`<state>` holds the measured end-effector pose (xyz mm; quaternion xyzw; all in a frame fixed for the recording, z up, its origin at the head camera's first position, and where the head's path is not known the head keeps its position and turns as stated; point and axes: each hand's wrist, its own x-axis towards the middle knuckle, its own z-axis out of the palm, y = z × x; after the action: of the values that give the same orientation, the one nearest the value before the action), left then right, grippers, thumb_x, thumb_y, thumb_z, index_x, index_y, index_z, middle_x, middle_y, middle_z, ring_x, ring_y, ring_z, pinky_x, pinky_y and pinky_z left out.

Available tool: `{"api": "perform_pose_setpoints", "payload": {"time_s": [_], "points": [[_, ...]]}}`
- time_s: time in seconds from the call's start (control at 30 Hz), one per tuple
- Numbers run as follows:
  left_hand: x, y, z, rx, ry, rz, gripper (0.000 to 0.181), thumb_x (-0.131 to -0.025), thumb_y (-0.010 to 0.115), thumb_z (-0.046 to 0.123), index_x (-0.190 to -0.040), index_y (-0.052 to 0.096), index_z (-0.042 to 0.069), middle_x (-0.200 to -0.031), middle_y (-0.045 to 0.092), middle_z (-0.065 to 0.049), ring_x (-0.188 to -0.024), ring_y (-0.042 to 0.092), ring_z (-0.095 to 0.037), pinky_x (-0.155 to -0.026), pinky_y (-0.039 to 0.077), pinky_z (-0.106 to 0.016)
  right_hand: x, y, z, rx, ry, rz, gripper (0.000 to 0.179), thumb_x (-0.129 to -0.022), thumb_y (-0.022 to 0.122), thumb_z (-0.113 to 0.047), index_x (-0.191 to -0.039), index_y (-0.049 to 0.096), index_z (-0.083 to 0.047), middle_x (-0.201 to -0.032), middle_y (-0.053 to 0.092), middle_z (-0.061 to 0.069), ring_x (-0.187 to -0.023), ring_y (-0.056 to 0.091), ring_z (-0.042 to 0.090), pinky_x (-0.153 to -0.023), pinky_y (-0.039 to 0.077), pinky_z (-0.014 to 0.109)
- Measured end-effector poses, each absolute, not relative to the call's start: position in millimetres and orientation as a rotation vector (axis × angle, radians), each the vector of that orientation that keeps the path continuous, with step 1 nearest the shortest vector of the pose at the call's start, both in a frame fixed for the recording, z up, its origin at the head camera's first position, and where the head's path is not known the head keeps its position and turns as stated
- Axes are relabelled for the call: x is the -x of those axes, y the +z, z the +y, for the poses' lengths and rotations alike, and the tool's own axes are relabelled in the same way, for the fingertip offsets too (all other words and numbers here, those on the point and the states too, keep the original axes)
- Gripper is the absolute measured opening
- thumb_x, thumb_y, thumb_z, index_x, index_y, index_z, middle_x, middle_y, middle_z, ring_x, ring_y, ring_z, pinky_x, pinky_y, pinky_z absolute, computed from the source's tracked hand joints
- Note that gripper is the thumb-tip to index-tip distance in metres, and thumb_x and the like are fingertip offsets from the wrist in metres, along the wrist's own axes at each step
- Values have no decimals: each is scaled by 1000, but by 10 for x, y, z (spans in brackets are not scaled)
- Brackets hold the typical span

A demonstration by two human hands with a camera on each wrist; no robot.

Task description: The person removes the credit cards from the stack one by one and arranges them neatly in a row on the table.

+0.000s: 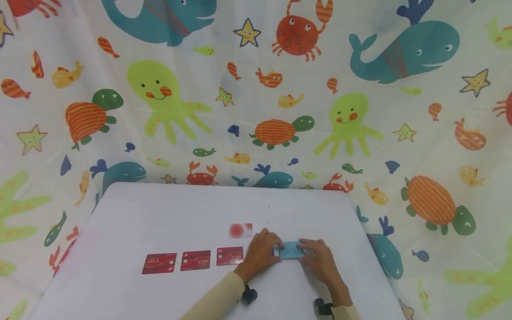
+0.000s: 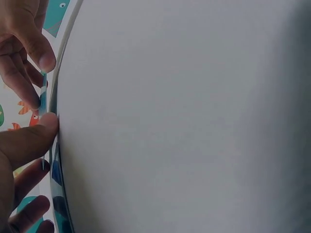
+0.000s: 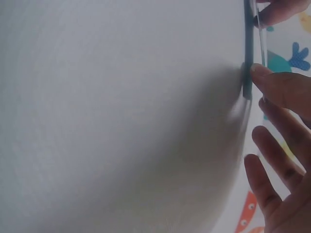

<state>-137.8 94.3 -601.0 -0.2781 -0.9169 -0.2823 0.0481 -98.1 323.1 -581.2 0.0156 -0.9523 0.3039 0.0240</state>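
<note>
A light blue card [image 1: 291, 250] is held between the two hands at the right of the table. My left hand [image 1: 261, 249] pinches its left end between thumb and fingers. At the other end, my right hand [image 1: 322, 262] pinches it the same way. The left wrist view shows the card [image 2: 43, 99] edge-on, raised off the tabletop. Below it in the right wrist view is a dark blue strip [image 3: 248, 48] close to the table surface. A darker blue edge also shows beside the left fingers in the head view.
Three red VIP cards [image 1: 195, 260] lie in a row left of my left hand, the leftmost turned upside down. Behind the hands is a pale card [image 1: 240, 230] with a red circle. All lie on a white table [image 1: 192, 209], with a sea-animal curtain [image 1: 248, 58] behind.
</note>
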Motion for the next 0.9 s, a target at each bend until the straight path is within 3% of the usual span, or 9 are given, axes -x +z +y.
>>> {"api": "perform_pose_setpoints", "payload": {"time_s": [0.9], "points": [[1370,-6036,965,849,-817,-2771,27,-83,92,37,-108,84,28,-119,78,8,-105,59,-13,-84,48,-25,1014,-5881,3203,35,916,-2966,40,-80,89,-1,-113,84,-23,-137,74,0,-119,63,25,-105,56,51]]}}
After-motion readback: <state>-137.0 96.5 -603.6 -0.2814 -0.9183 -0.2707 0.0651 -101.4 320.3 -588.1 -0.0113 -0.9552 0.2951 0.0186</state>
